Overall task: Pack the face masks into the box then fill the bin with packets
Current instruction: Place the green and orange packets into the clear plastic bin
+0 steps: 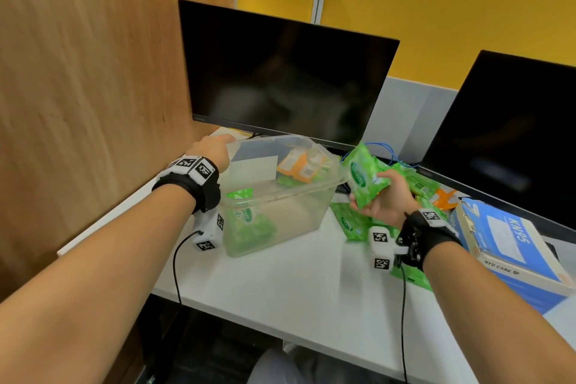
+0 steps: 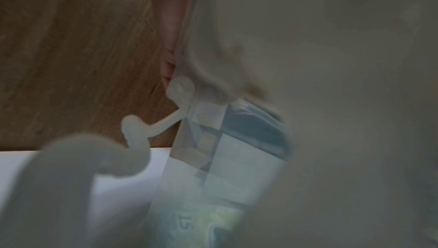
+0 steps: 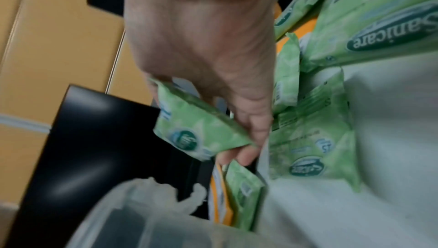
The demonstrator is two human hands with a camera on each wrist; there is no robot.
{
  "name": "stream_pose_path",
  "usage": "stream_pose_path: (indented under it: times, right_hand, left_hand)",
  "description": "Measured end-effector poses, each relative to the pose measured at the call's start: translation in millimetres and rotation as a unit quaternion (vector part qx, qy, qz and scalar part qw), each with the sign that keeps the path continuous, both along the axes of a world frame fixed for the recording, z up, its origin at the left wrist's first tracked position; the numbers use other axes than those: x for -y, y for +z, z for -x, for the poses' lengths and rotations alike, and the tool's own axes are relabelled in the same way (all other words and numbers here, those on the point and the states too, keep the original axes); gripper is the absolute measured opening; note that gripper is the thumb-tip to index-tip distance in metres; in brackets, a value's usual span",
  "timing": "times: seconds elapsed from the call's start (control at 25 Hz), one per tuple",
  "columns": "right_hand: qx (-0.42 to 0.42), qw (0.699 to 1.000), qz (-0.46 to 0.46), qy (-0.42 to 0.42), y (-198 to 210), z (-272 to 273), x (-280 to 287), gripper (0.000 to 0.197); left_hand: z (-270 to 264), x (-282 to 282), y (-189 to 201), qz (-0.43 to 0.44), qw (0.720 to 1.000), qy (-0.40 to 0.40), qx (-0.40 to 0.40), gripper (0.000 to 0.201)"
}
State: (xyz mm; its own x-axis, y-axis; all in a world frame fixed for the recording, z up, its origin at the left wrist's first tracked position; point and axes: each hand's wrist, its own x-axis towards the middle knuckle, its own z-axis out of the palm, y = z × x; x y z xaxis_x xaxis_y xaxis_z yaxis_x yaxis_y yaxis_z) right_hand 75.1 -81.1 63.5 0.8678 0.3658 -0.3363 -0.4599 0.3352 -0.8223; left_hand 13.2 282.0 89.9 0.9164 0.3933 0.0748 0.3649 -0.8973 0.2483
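R hand (image 1: 385, 196) grips packet (image 1: 363, 176) w/ bin (image 1: 280, 193) part-filled; L hand (image 1: 215, 146) holds rim; more packets (image 1: 352, 221) left on worktop (image 1: 280, 284).

You face two dark flat monitors (image 1: 286, 78) (image 1: 511, 140) on a white desk (image 1: 280, 284), a wood-grain side panel (image 1: 78, 72), yellow partition boards (image 1: 436, 9), and blue cables (image 1: 386, 150).

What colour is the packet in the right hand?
Green, with a dark oval logo; the packet shows best in the head view.
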Motion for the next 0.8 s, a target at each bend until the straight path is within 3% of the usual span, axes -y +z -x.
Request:
stream_pose_path:
  times: [0.08,0.16,0.32,0.44,0.56,0.64,0.72,0.8]
  right_hand:
    - [0.052,0.991,-0.124,-0.011,18,6,2,0.055]
    - [0.099,0.985,-0.14,-0.007,38,9,-1,0.051]
    - [0.178,0.982,0.053,0.035,67,6,-10,0.048]
    - [0.157,0.981,0.11,0.039,86,9,-18,0.043]
    - [0.107,0.994,-0.015,-0.003,104,13,-36,0.039]
    - [0.082,0.995,-0.053,0.018,108,22,-59,0.028]
    - [0.08,0.994,0.04,0.066,98,33,-83,0.014]
    - [0.086,0.972,0.194,0.103,78,38,-106,0.007]
  left_hand:
    - [-2,8,0,-0.007,1.0,-0.008,0.005,0.059]
    - [-7,20,-3,0.0,1.0,-0.021,0.014,0.056]
    - [-18,39,-5,0.019,0.999,-0.027,0.02,0.048]
    - [-21,46,-5,0.029,0.999,-0.038,0.012,0.052]
    - [-24,53,-6,0.03,0.998,-0.046,0.025,0.05]
    - [-23,56,-5,0.033,0.998,-0.054,0.031,0.049]
    - [-21,55,-4,0.036,0.997,-0.057,0.034,0.052]
    - [-18,55,-4,0.04,0.996,-0.048,0.058,0.053]
